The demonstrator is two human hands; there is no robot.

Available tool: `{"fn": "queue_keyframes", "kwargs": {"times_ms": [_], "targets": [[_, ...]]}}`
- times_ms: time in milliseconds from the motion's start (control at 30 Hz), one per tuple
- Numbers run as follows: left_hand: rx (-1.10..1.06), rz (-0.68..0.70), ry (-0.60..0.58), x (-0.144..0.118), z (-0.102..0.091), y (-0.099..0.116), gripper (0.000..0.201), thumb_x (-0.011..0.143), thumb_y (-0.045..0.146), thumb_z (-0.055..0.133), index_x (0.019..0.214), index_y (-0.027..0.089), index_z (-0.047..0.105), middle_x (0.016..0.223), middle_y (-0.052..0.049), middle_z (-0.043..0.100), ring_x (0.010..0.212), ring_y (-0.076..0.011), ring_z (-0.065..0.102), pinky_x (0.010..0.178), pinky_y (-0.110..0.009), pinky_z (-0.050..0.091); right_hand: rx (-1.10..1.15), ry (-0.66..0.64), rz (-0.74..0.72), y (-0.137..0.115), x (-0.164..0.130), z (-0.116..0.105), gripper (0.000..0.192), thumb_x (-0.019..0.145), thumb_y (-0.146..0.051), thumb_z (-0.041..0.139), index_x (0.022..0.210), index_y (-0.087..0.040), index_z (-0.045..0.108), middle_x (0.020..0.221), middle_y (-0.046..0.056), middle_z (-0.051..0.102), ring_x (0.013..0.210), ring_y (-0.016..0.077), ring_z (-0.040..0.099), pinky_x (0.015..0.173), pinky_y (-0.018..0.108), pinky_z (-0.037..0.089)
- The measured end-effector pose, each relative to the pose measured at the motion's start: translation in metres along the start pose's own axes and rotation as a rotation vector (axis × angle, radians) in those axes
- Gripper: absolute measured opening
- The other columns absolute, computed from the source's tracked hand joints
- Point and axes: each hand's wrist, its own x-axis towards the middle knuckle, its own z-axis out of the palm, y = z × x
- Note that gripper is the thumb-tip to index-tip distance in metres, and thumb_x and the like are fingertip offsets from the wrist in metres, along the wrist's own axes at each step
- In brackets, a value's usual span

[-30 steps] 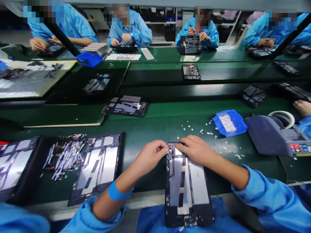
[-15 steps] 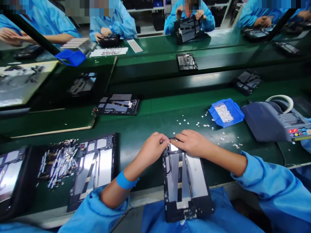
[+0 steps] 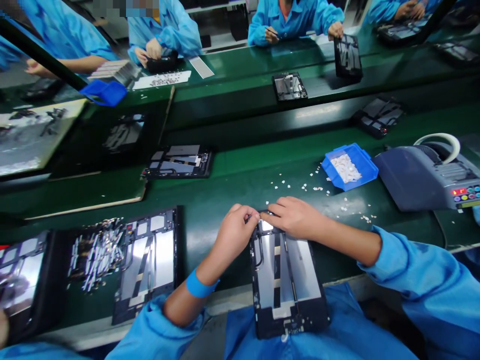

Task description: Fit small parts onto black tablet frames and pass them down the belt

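Observation:
An opened tablet (image 3: 305, 272) lies in front of me with its inside up, its near end over the table edge by my lap. My left hand (image 3: 237, 227) is closed in a pinch at the tablet's far left corner; what is between its fingertips is too small or hidden to make out. My right hand (image 3: 294, 217) lies over the far edge, fingers bent round it and pointing at the left fingertips. Its thumb is hidden. A blue band (image 3: 200, 283) circles my left wrist.
On my left are another opened tablet (image 3: 164, 250), a pile of thin strip parts (image 3: 97, 252) and a further tablet (image 3: 28, 280). A blue bin (image 3: 369, 172) of small white pieces and a tape dispenser (image 3: 412, 177) stand right. Co-workers in blue sleeves (image 3: 183, 30) sit opposite.
My hands stay at the tablet's far edge, nearly unmoved. Across the table, a co-worker has shifted a tablet to the right, now in one hand. A hand's edge appears at far left.

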Motion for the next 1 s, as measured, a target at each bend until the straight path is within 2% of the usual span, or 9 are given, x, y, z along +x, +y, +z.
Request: {"fn": "queue_keyframes", "kwargs": {"times_ms": [67,167,267,333,500,800,900,967,1000], "targets": [[0.014,0.01,0.021,-0.003,0.002,0.001,0.017,0.093,0.027,0.056,0.081,0.021,0.065,0.083,-0.003,0.061,0.084,-0.0207,0.056,0.076,-0.033,0.041,0.014,0.001,0.002,0.0,0.0,0.0,0.032,0.106,-0.017,0.046,0.131,-0.017,0.065,0.103,0.01,0.068,0.087,0.0224,0.053,0.073,0.036,0.041],[-0.029,-0.03,0.108,-0.005,0.009,-0.002,0.007,0.09,0.026,0.059,0.095,0.021,0.062,0.085,0.0,0.055,0.081,-0.0184,0.054,0.074,-0.031,0.04,0.016,0.002,-0.003,0.0,0.0,0.001,0.031,0.106,-0.018,0.047,0.131,-0.016,0.065,0.102,0.01,0.068,0.088,0.0229,0.053,0.073,0.036,0.041],[-0.167,-0.146,0.152,-0.003,0.016,-0.009,0.023,0.083,0.025,0.064,0.104,0.021,0.055,0.082,0.004,0.048,0.075,-0.0162,0.05,0.07,-0.029,0.039,0.016,0.006,-0.005,0.001,-0.001,0.001,0.029,0.106,-0.019,0.046,0.127,-0.015,0.066,0.104,0.01,0.069,0.089,0.0231,0.054,0.074,0.036,0.041],[-0.267,-0.201,0.149,-0.001,0.021,-0.013,0.025,0.081,0.025,0.065,0.103,0.021,0.054,0.08,0.005,0.045,0.073,-0.0151,0.047,0.068,-0.028,0.038,0.023,0.011,-0.002,0.001,-0.002,0.0,0.029,0.106,-0.018,0.046,0.125,-0.015,0.067,0.106,0.011,0.07,0.09,0.0231,0.054,0.075,0.036,0.041],[-0.378,-0.213,0.143,-0.002,0.028,-0.02,0.032,0.077,0.024,0.064,0.107,0.021,0.054,0.082,0.005,0.043,0.075,-0.0147,0.045,0.069,-0.028,0.038,0.007,-0.014,0.002,0.001,0.0,-0.003,0.036,0.107,-0.018,0.043,0.139,-0.018,0.06,0.106,0.01,0.068,0.089,0.0233,0.052,0.075,0.037,0.038],[-0.458,-0.235,-0.006,0.002,0.021,-0.021,0.044,0.078,0.025,0.066,0.12,0.019,0.055,0.084,0.004,0.047,0.075,-0.014,0.048,0.066,-0.027,0.039,0.001,-0.173,-0.006,-0.001,0.015,-0.011,0.037,0.106,-0.017,0.043,0.14,-0.021,0.058,0.104,0.01,0.064,0.09,0.0235,0.051,0.073,0.035,0.037],[-0.382,-0.202,-0.026,-0.001,0.014,-0.019,0.047,0.081,0.03,0.066,0.125,0.016,0.056,0.088,0.001,0.05,0.077,-0.0153,0.05,0.069,-0.029,0.042,0.044,-0.186,0.008,0.006,0.016,-0.016,0.04,0.104,-0.016,0.046,0.141,-0.023,0.059,0.107,0.011,0.067,0.093,0.0241,0.055,0.077,0.035,0.041],[-0.294,-0.192,0.026,-0.015,0.008,-0.021,0.054,0.084,0.034,0.064,0.134,0.015,0.054,0.097,-0.002,0.054,0.079,-0.0163,0.053,0.075,-0.032,0.046,0.104,-0.133,0.104,0.008,0.005,-0.022,0.04,0.102,-0.015,0.047,0.139,-0.021,0.061,0.115,0.012,0.069,0.099,0.0246,0.058,0.083,0.037,0.045],[-0.256,-0.195,0.064,-0.026,0.006,-0.023,0.057,0.086,0.037,0.062,0.138,0.015,0.053,0.102,-0.004,0.056,0.081,-0.0171,0.054,0.079,-0.034,0.048,0.141,-0.082,0.207,0.008,-0.006,-0.024,0.04,0.103,-0.016,0.046,0.139,-0.021,0.062,0.119,0.013,0.07,0.102,0.025,0.06,0.087,0.038,0.046]]}}
